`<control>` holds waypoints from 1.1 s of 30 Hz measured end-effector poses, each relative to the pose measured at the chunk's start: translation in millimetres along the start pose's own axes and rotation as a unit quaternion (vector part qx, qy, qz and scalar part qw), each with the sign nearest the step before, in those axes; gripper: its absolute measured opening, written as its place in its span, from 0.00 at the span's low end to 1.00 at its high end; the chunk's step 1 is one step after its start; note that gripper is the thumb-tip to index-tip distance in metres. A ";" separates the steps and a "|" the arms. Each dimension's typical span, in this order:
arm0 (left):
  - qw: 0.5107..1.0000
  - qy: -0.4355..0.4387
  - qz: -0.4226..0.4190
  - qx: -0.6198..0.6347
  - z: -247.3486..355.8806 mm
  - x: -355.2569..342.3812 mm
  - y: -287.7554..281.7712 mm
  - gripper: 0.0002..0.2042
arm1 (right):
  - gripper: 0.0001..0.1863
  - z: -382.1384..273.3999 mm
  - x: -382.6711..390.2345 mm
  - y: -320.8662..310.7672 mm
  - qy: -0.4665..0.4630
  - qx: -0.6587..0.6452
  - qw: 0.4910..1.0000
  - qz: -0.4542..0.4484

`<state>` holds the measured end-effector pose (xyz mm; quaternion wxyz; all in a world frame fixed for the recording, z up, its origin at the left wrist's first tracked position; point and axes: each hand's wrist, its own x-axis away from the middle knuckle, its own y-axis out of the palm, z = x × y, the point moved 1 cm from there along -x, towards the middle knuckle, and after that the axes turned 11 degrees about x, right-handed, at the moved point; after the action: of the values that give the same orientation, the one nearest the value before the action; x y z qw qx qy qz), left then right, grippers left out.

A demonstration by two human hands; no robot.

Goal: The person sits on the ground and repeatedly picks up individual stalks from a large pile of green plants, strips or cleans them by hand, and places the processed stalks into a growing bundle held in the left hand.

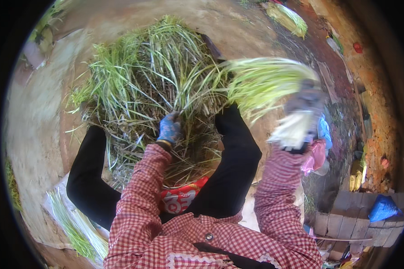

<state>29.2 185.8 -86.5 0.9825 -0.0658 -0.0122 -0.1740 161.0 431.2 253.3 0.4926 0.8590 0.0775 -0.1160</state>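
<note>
We seem mid-picking: right hand (pixel 306 99) clutching a bundle (pixel 271 80), left hand (pixel 169 128) pinching stalks (pixel 180 99); the next pull calls for care.

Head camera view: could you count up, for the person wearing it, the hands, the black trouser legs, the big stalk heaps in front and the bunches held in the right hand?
Hands (left hand, right hand): 2
Black trouser legs (left leg, right leg): 2
Big heap of green stalks: 1
Pale green bunch in the right hand: 1
Total: 6
</note>
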 end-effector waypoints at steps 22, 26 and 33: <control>0.925 0.091 0.046 0.367 189.6 72.7 -33.7 0.07 | 0.07 151.8 37.6 -80.3 -0.164 0.111 0.934 0.298; 0.961 0.260 0.066 0.071 184.5 74.1 7.2 0.07 | 0.08 166.6 34.5 -81.1 -0.005 0.110 0.877 0.468; 0.897 0.423 -0.007 -0.129 178.1 65.9 21.2 0.12 | 0.10 157.6 41.4 -86.8 0.009 0.353 0.822 0.446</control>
<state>98.2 206.9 90.5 0.8765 -0.1115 0.4268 -0.1927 159.9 339.4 93.1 0.1531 0.9158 -0.3561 0.1050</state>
